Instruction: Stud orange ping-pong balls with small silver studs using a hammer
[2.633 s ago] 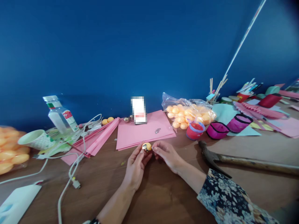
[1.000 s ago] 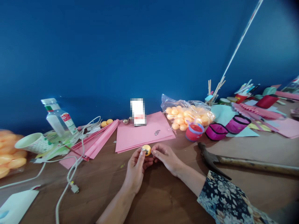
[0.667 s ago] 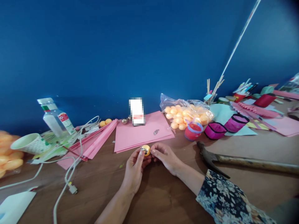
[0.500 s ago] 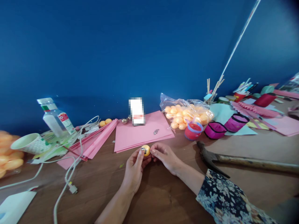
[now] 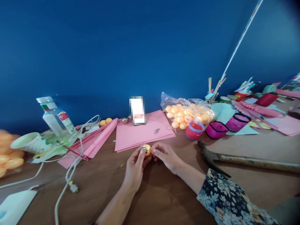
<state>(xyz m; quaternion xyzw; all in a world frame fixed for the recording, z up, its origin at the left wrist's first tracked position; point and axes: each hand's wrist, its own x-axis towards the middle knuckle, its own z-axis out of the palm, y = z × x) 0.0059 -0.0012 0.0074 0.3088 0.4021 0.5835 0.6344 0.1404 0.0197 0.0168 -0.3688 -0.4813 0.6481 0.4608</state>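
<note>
Both hands meet over the brown wooden table (image 5: pixel 164 200) around a small orange ball (image 5: pixel 147 148) with a shiny metal piece on its left side. My left hand (image 5: pixel 136 167) pinches the ball from the left, thumb and fingers closed on it. My right hand (image 5: pixel 165 155) grips it from the right with curled fingers; its arm wears a dark floral sleeve (image 5: pixel 225 200). Just beyond the hands lies a stack of pink paper (image 5: pixel 142 132) carrying a few small metal bits (image 5: pixel 157 131).
A hammer (image 5: pixel 234 159) lies to the right. Behind are a bag of orange balls (image 5: pixel 187 114), a red cup (image 5: pixel 194 130), magenta paper baskets (image 5: pixel 226 126), and craft paper. Left: a plastic bottle (image 5: pixel 57 117), a paper cup (image 5: pixel 29 142), white cables (image 5: pixel 70 168), more orange balls (image 5: pixel 7 156).
Both hands stay closed on the orange ball; they turn it only slightly. The view has shifted a little, nothing else on the table has moved.
</note>
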